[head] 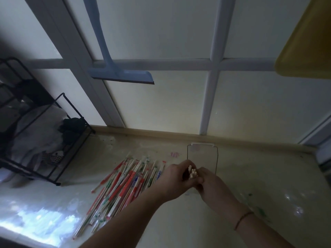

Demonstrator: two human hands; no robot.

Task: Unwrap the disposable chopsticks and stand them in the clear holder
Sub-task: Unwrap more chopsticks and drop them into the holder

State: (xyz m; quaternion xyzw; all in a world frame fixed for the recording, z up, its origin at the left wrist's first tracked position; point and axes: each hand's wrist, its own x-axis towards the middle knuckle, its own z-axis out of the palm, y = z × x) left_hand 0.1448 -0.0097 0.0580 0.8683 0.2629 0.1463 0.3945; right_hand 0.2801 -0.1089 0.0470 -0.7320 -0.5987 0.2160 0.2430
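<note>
A bundle of bare chopsticks (192, 173) is gripped upright between the left hand (176, 179) and right hand (212, 185), just in front of the clear holder (202, 158). Wrapped chopsticks (123, 187) are heaped to the holder's left.

Overall light: dim and cool, with a grey-green cast.
Source: daylight through the frosted window panes (161, 108), brightest low in the middle.
Glare: a pale blue-white reflection on the tabletop (41, 217) at lower left; small specks of shine at lower right.
Shadows: the black wire rack (44, 140) and the left corner sink into near black.
Blur: soft throughout; the hands (189, 178) and the wrapped chopsticks (121, 185) lack fine detail.
Distortion: wide-angle bending makes the window bars lean outward near the edges.
</note>
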